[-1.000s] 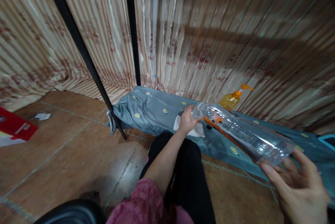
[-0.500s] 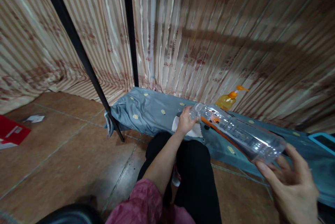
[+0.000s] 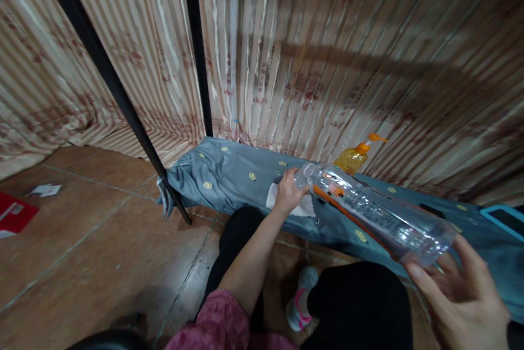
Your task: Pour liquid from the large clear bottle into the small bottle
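A large clear plastic bottle (image 3: 380,213) is held on a slant between my two hands. My left hand (image 3: 289,193) closes round its neck end. At the wide base, the fingers and thumb of my right hand (image 3: 462,284) grip the bottle. Behind the bottle stands a yellow pump bottle (image 3: 352,160) with an orange pump head. Beneath my left hand a white cloth (image 3: 303,206) lies on the grey-blue cloth-covered surface (image 3: 233,170). An orange-edged item lies under the clear bottle, mostly hidden by it.
A blue-framed tablet-like object (image 3: 503,219) lies at the right. One black pole (image 3: 118,99) slants down at the left, and another black pole (image 3: 197,49) stands behind it. Striped curtain (image 3: 311,66) hangs at the back. A red box (image 3: 16,212) lies on the tiled floor.
My knees have moved apart, and a shoe now shows between them. Both hands keep their hold on the clear bottle, whose base end has shifted slightly right and down.
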### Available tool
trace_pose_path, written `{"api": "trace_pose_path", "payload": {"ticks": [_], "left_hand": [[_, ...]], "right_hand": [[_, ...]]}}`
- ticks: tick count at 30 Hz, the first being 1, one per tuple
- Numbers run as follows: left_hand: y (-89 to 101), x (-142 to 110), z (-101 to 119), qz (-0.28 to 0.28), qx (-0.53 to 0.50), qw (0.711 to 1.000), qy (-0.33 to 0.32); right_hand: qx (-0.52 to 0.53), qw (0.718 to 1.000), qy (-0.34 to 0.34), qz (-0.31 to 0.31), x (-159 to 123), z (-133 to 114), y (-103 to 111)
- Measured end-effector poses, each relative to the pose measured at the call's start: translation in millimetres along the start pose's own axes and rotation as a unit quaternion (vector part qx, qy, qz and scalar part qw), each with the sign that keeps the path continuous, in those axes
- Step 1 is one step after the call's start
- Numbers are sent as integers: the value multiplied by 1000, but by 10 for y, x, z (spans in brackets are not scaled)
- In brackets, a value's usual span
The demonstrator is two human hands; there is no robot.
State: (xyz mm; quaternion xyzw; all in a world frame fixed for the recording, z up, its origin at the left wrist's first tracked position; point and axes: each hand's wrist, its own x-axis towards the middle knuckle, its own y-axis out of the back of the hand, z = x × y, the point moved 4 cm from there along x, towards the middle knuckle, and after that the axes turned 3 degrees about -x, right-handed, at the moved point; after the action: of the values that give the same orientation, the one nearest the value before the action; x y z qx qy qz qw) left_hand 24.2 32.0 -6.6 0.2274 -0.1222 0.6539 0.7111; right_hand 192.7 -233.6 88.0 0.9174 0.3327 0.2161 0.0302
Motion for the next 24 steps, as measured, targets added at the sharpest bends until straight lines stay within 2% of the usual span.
{"api": "trace_pose_path", "payload": {"ticks": [9,18,24], "left_hand": [[-20,-25,32,-8,-4,1000,-7],[-7,-57,60,-6,-17,1000,-4],[11,-59,71,-15,-14,1000,9]], "right_hand": [[-21,999,-31,25,-33,40,61],[-20,998,-22,53,-63,-133,-5],[-57,996,-18,63,-90,-74,30]]}}
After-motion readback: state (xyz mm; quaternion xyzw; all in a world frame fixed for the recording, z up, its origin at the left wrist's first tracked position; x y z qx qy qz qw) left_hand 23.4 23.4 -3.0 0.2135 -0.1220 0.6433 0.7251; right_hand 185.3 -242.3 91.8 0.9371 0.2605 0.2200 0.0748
